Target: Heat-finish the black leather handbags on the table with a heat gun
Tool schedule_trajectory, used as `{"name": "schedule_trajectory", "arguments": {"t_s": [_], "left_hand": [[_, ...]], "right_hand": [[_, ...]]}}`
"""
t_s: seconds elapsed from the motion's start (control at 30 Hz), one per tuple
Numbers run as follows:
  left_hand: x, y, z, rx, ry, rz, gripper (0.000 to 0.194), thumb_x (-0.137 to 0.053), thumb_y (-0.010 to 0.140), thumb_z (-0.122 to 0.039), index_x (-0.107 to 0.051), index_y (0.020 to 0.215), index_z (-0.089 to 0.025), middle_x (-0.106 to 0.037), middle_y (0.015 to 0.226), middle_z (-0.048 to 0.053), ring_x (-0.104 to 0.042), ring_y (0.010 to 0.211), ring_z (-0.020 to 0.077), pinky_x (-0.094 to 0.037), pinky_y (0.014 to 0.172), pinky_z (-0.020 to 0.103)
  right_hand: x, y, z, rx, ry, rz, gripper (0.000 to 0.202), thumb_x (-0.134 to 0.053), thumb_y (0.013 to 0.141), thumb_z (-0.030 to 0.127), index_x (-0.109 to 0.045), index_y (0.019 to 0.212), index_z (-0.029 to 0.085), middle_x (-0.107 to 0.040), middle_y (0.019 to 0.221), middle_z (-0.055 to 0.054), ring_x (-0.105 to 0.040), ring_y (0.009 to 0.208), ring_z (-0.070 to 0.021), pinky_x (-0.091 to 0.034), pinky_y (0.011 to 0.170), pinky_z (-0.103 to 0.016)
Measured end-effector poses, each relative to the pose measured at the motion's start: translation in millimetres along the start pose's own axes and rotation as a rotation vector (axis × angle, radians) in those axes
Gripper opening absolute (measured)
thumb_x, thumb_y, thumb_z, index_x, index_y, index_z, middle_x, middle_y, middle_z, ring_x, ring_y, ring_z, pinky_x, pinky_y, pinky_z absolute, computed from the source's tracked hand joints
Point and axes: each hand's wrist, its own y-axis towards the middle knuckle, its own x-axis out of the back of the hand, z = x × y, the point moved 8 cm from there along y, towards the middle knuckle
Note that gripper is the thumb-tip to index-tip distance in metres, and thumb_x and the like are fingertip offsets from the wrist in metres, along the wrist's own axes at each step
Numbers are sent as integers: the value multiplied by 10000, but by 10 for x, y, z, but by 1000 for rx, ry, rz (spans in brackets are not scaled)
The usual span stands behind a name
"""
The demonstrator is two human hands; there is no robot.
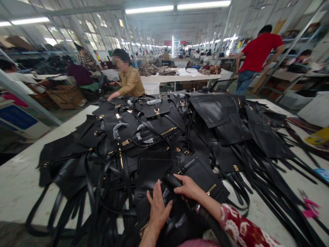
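At the near edge of the table, my left hand lies on a black leather bag, its fingers stretched out and the thumb apart. Just to its right, my right hand has its thumb and fingers closed on a rolled edge of the black leather; some of those fingers are hidden. Clear plastic wrap shows between the hands. Beside my right hand lies another black bag panel with a gold zipper. A dark, thick, hose-like piece passes below my right forearm.
Black bags with straps and gold buckles are heaped across the pale table. Pink-handled snips lie at the right. A person in a tan shirt stands beyond the heap; another in a red shirt is at back right.
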Motion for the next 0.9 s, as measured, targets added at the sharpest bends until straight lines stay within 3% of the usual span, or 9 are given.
{"name": "schedule_trajectory", "arguments": {"t_s": [0.1, 0.2, 0.3, 0.37, 0.47, 0.67, 0.77, 0.9], "left_hand": [[51, 19, 34, 46, -112, 3, 720, -400, 792, -319, 60, 1328, -178, -328, 1332, 123, -268, 1233, 210, -35, 1002, 530], [148, 68, 131, 143, -276, -5, 613, -307, 833, -301, 35, 1328, -181, -436, 1248, 93, -359, 1176, 174, -106, 1007, 490], [236, 154, 297, 297, -370, -24, 523, -361, 797, -300, -234, 1287, -172, -529, 1120, 82, -451, 1080, 189, -242, 970, 425], [221, 239, 385, 377, -420, 22, 381, -448, 731, -274, -491, 1100, -187, -578, 1021, 67, -504, 1003, 207, -318, 916, 385], [132, 388, 439, 433, -502, 119, 201, -532, 638, -221, -631, 811, -200, -636, 874, 45, -564, 896, 217, -379, 845, 353], [-14, 508, 397, 517, -811, 233, 354, -571, 528, -140, -652, 873, -152, -678, 854, 37, -599, 839, 199, -437, 770, 286], [5, 448, 361, 589, -955, 257, 467, -553, 536, -158, -601, 1000, -126, -679, 767, 44, -618, 700, 191, -466, 660, 299], [73, 383, 284, 635, -1074, 264, 524, -594, 512, -189, -586, 1032, -129, -659, 651, 29, -601, 571, 177, -458, 574, 289]], "right_hand": [[-17, 127, 155, 40, -4, -12, 477, -558, 641, 200, -521, 1116, 232, -560, 623, 48, -478, 405, -78, -380, 367, -154], [57, 22, 205, 57, 10, -39, 538, -561, 657, 211, -458, 1184, 253, -583, 688, 47, -487, 435, -73, -396, 403, -156], [159, -208, 140, 42, 17, -54, 605, -586, 632, 187, -433, 1215, 237, -594, 691, 43, -486, 425, -68, -383, 398, -148], [201, -344, 67, 28, 18, -63, 633, -594, 609, 158, -435, 1219, 221, -591, 657, 45, -478, 406, -66, -371, 386, -144], [183, -423, -36, 0, 45, -58, 658, -588, 602, 137, -420, 1231, 227, -578, 621, 52, -468, 391, -65, -355, 368, -139], [4, -161, 9, -5, 106, 20, 627, -597, 594, 149, -452, 1200, 221, -549, 576, 63, -450, 362, -61, -358, 362, -142], [24, -58, 124, 35, 113, 24, 581, -593, 600, 162, -480, 1165, 234, -560, 626, 56, -459, 376, -60, -369, 363, -142], [108, -132, 203, 85, 112, 16, 554, -579, 626, 195, -472, 1168, 241, -566, 657, 49, -457, 383, -61, -376, 361, -144]]}}
